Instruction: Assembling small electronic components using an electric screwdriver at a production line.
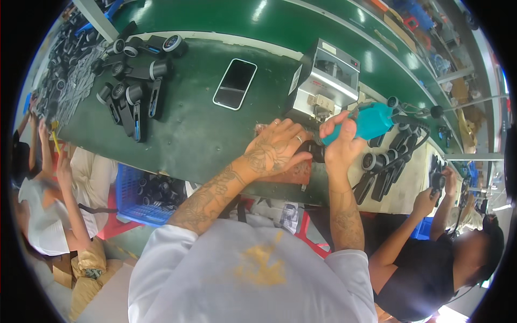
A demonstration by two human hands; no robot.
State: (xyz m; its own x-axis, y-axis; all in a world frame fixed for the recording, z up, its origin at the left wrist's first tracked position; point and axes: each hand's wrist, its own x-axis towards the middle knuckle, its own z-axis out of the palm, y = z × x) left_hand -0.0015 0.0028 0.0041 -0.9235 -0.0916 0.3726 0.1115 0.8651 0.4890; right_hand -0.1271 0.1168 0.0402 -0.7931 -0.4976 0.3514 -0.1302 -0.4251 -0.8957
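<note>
My right hand (343,144) is wrapped round a teal electric screwdriver (372,124), which lies tilted with its body up to the right. My left hand (276,149) is bent over a reddish-brown block (293,175) on the bench. Its thumb presses against a black part (316,151) between my two hands; the fingers hide much of that part. The screwdriver's tip is hidden by my right hand. Just beyond my hands stands a grey metal box-shaped machine (326,81), probably a screw feeder.
A phone (235,84) lies on the green bench (188,134). Several black handle-like parts with round ends (129,99) are grouped at the left, more (385,167) at the right. A blue crate (129,196) stands below the bench. Co-workers sit at the left (48,215) and right (425,269).
</note>
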